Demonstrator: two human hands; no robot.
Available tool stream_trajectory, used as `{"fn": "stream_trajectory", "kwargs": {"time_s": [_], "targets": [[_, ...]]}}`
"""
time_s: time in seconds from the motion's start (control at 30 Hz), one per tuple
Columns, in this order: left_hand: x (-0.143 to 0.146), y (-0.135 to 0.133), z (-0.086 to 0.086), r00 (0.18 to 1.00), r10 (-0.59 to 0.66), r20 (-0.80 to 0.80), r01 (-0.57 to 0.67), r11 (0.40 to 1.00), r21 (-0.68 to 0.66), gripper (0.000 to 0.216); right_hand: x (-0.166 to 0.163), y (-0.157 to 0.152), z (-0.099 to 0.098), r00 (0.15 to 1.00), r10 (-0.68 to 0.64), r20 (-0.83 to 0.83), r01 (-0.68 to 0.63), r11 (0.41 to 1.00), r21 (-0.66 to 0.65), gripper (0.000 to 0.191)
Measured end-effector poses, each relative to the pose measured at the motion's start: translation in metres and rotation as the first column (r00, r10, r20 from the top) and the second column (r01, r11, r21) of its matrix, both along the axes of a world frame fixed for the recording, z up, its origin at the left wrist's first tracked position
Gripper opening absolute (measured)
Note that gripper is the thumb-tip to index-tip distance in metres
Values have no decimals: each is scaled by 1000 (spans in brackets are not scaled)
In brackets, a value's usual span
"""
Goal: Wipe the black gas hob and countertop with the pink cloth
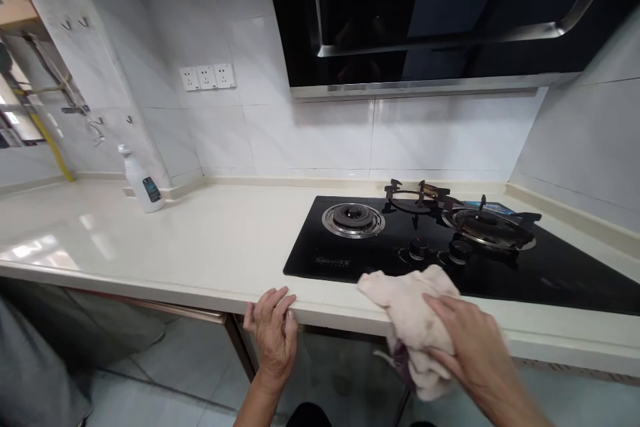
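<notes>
1. right hand (470,337): fingers holding bunched cloth (413,310) over counter (220,240) edge by stove (383,255); we guess bunching aids grip.
2. left hand (273,333): fingers loosely apart, empty, touching counter edge, we think for support.

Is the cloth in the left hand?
No, the right hand holds the cloth, while the left hand is at the front edge of the counter.

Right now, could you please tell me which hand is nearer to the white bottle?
Left. The left hand touches the counter edge, right of the white bottle; the right hand, holding the cloth, is farther right.
</notes>
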State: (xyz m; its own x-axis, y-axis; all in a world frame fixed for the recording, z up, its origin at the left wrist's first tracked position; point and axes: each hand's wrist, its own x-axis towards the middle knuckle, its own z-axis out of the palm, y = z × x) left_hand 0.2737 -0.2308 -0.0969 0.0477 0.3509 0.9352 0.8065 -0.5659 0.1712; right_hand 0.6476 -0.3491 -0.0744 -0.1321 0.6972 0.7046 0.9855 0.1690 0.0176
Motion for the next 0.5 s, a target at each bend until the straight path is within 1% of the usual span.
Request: {"fn": "stream_trajectory", "kwargs": {"time_s": [0.07, 0.1, 0.13, 0.2, 0.27, 0.33, 0.4, 0.5], "targets": [[2, 1, 0, 1000, 3, 17, -3, 1000, 14, 24, 37, -14, 1, 990, -104, -99, 99, 993, -58, 58], [3, 1, 0, 1000, 3, 23, -3, 1000, 18, 24, 50, -18, 4, 976, -153, -157, 142, 986, -83, 55], [4, 1, 1, 1000, 3, 28, -4, 1000, 19, 24, 59, -21, 8, 955, -204, -214, 186, 977, -100, 54], [4, 0, 1, 1000, 4, 29, -4, 1000, 18, 23, 63, -19, 19, 907, -313, -281, 291, 949, -119, 55], [5, 1, 1, 999, 10, 32, -10, 1000, 18, 23, 51, -9, 30, 872, -417, -256, 395, 909, -135, 58], [7, 2, 0, 999, 13, 45, -15, 999, 31, 24, 28, 4, 39, 866, -465, -181, 447, 884, -135, 58], [9, 3, 0, 998, 10, 68, -14, 999, 48, 24, 2, 19, 44, 890, -435, -133, 422, 899, -120, 54], [10, 4, 1, 996, 5, 85, -11, 998, 64, 24, -28, 39, 50, 944, -304, -128, 286, 948, -138, 50]]}}
